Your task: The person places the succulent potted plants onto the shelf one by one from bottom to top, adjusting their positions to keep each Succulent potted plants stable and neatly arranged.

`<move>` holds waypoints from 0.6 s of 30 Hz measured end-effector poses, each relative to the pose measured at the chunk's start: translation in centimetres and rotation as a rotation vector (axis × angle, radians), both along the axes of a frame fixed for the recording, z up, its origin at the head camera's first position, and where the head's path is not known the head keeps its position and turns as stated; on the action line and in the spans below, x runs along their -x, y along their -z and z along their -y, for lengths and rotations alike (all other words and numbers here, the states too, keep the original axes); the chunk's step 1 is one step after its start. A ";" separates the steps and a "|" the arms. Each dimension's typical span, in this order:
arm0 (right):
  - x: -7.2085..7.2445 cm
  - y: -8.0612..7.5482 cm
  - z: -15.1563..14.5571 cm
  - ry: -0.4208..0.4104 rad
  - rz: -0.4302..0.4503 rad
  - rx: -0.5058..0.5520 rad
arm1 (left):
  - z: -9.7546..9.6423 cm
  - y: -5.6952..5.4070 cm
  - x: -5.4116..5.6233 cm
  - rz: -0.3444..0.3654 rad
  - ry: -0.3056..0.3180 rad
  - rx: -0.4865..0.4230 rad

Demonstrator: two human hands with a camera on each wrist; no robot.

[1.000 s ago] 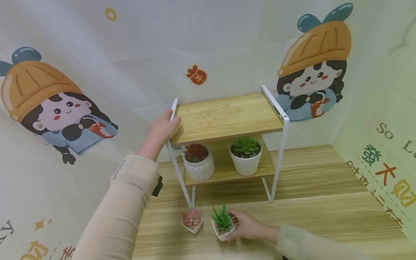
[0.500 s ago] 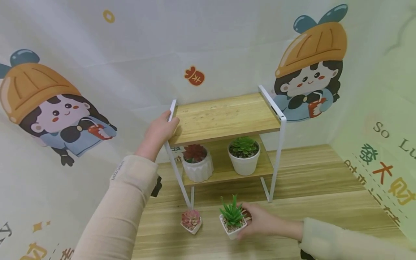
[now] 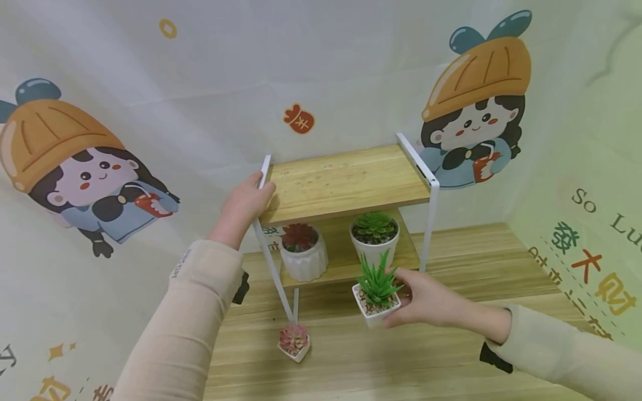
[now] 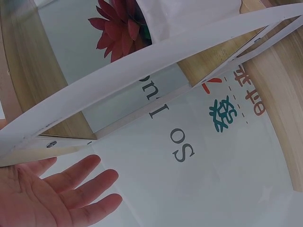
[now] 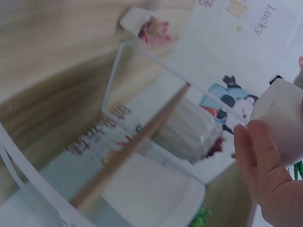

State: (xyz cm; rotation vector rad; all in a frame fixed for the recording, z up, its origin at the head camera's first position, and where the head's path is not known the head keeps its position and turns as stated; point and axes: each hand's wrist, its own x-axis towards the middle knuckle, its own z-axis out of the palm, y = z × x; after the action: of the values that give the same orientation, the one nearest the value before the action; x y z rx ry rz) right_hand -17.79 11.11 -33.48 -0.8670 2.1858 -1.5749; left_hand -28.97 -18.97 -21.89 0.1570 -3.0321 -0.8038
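Note:
In the head view my right hand (image 3: 426,298) pinches a small square white pot holding a spiky green potted succulent (image 3: 378,287), raised above the table in front of the shelf. The right wrist view shows fingers (image 5: 265,146) against the white pot's side (image 5: 279,120). My left hand (image 3: 248,203) rests at the top left corner of the two-tier wooden shelf (image 3: 346,178), thumb over the board. Its other fingers (image 4: 90,194) extend straight outside the white metal frame in the left wrist view. A small pink potted succulent (image 3: 294,341) stands on the table by the shelf's left leg.
The lower tier holds a red succulent in a ribbed white pot (image 3: 305,259) and a green rosette succulent in a round white pot (image 3: 373,231), which the raised plant partly overlaps. Printed cloth (image 3: 220,67) hangs behind the wooden table (image 3: 466,250).
My right hand has lifted the spiky green succulent from beside the pink one, moving it up and right toward the shelf. My left hand stays at the shelf corner.

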 end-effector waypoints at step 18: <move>3.4 -8.7 -2.6 0.188 -0.147 -0.163 | 0.0 0.1 -0.1 -0.012 -0.003 0.013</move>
State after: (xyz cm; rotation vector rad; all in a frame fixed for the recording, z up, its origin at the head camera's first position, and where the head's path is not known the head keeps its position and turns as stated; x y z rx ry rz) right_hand -21.22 13.69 -24.75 -0.7694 2.5247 -1.4261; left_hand -28.88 -18.92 -21.94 0.1560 -3.0241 -0.7816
